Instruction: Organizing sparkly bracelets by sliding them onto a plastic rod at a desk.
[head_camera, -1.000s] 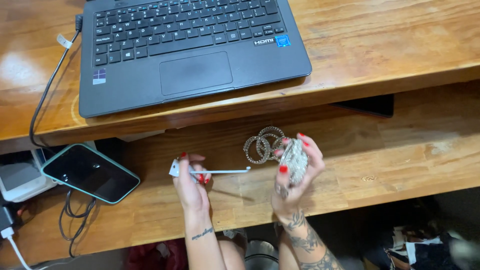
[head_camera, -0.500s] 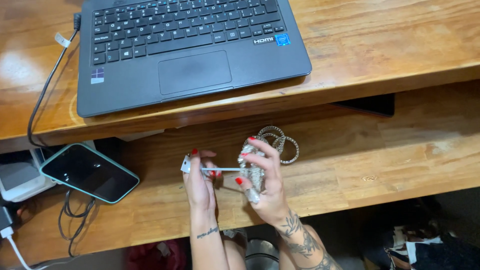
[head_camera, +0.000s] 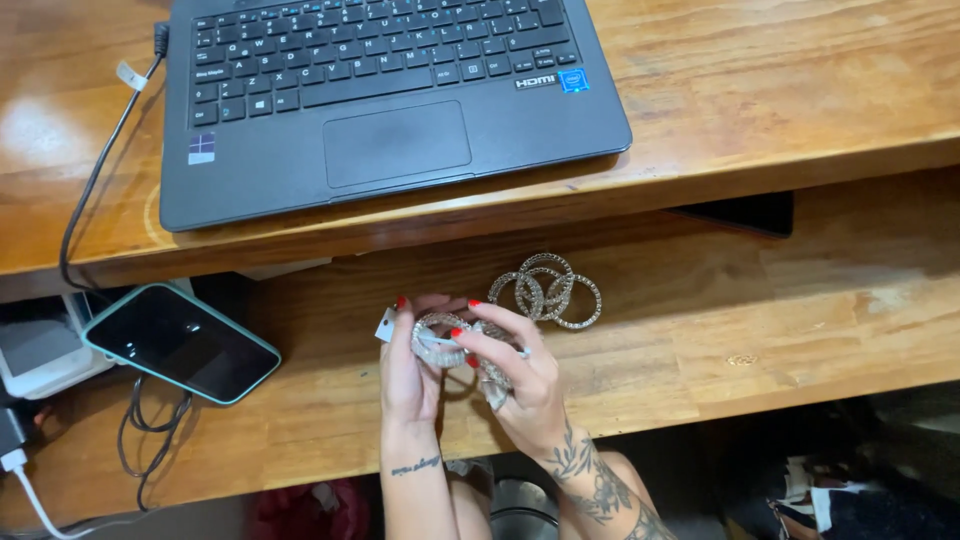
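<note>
Both hands meet over the lower wooden shelf, just in front of the person. The left hand curls its fingers around a sparkling silver bangle, with a small white tag showing at its edge. The right hand pinches the same bangle from the other side with thumb and forefinger, and more glittering bangles seem tucked in its palm, though how many I cannot tell. Just beyond the fingertips, a loose pile of similar bangles lies on the shelf. A dark laptop sits on the upper desk, and a phone with a teal edge lies at the left.
</note>
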